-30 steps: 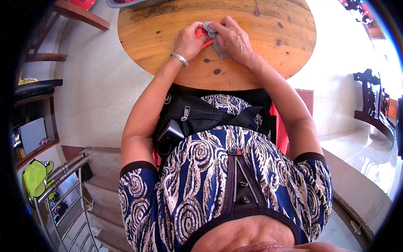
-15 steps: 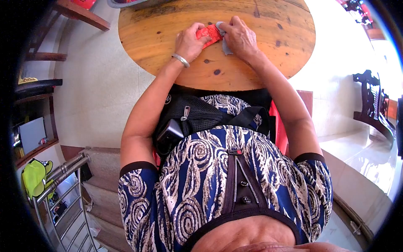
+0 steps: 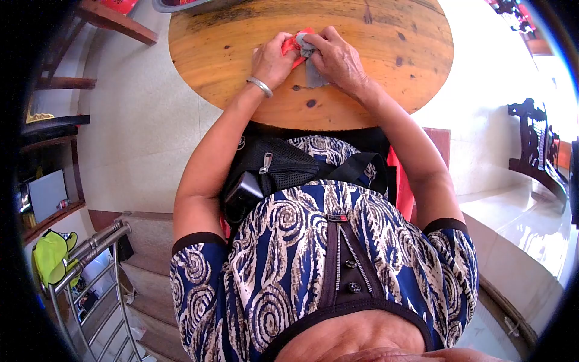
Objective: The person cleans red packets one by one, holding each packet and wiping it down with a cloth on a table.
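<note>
My left hand (image 3: 272, 62), with a silver bangle at its wrist, grips a small flat red piece (image 3: 291, 46) with an uneven, patterned-looking surface. It is held over the round wooden table (image 3: 241, 78), thumb on its near side. My right hand (image 3: 338, 59) is closed on a grey cloth (image 3: 315, 75), its fingertips pressing the cloth onto the right part of the red piece. A loose end of the cloth hangs toward the near side of the table. The fingers and cloth hide much of the red piece.
A grey basin (image 3: 187, 6) with red things in it stands at the table's far left. A black bag (image 3: 271, 163) lies on my lap. Metal railing (image 3: 90, 253) with a yellow-green cap (image 3: 51, 256) is at lower left, a dark carved chair (image 3: 537, 145) at right.
My right hand has moved slightly left with the cloth, which now covers more of the red piece. More of the cloth's loose end shows. My left hand stays in place.
</note>
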`<state>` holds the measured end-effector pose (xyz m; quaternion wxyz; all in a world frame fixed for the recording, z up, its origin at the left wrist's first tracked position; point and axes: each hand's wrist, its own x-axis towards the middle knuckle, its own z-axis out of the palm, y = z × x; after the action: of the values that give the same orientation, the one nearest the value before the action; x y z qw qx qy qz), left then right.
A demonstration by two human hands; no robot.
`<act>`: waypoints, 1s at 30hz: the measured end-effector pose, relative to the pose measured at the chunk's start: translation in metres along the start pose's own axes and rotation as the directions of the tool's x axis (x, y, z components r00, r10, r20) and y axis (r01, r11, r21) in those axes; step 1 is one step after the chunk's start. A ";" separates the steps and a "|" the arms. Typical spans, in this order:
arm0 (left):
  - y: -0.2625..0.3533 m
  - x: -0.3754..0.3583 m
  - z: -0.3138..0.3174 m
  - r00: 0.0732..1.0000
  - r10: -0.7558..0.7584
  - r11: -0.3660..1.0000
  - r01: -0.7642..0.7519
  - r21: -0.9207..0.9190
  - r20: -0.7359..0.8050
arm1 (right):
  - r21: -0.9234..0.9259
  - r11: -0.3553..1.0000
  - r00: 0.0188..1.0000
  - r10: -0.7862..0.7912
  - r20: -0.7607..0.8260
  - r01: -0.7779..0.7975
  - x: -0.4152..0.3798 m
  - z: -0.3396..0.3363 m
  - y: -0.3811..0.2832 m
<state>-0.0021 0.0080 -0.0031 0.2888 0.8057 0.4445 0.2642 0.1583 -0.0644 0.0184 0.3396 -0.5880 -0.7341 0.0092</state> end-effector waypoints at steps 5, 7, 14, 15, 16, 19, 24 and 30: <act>-0.001 0.000 0.001 1.000 -0.003 1.000 0.003 0.023 -0.004 | -0.015 0.994 0.994 0.107 0.003 -0.107 0.002 0.004 0.000; -0.002 0.001 0.002 1.000 0.004 1.000 -0.004 0.026 -0.008 | -0.016 0.990 0.991 0.137 -0.011 -0.137 0.002 0.006 0.004; -0.002 0.001 0.001 1.000 0.008 1.000 -0.008 0.023 -0.005 | -0.081 0.982 0.982 0.177 0.059 -0.172 0.004 0.002 0.014; -0.002 0.001 0.001 1.000 0.020 0.999 -0.020 0.027 -0.011 | -0.094 0.983 0.984 0.166 0.070 -0.159 0.004 0.000 0.014; -0.003 0.001 0.002 1.000 0.020 0.999 -0.020 0.028 -0.009 | -0.093 0.982 0.983 0.168 0.070 -0.161 0.003 -0.002 0.013; -0.004 0.002 0.003 1.000 0.023 0.999 -0.023 0.026 -0.014 | -0.163 0.979 0.981 0.143 0.134 -0.120 0.003 -0.008 0.011; -0.006 0.001 0.005 1.000 0.012 0.999 -0.013 -0.030 -0.024 | -0.147 0.987 0.958 0.098 0.271 -0.059 0.003 -0.027 0.010; -0.003 0.001 0.004 1.000 -0.024 1.000 0.024 0.001 -0.008 | 0.135 0.979 0.957 0.116 0.265 -0.156 0.006 -0.032 0.026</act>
<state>-0.0009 0.0092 -0.0078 0.2898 0.7994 0.4555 0.2636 0.1961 -0.0633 0.0353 0.2852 -0.6028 -0.7266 0.1652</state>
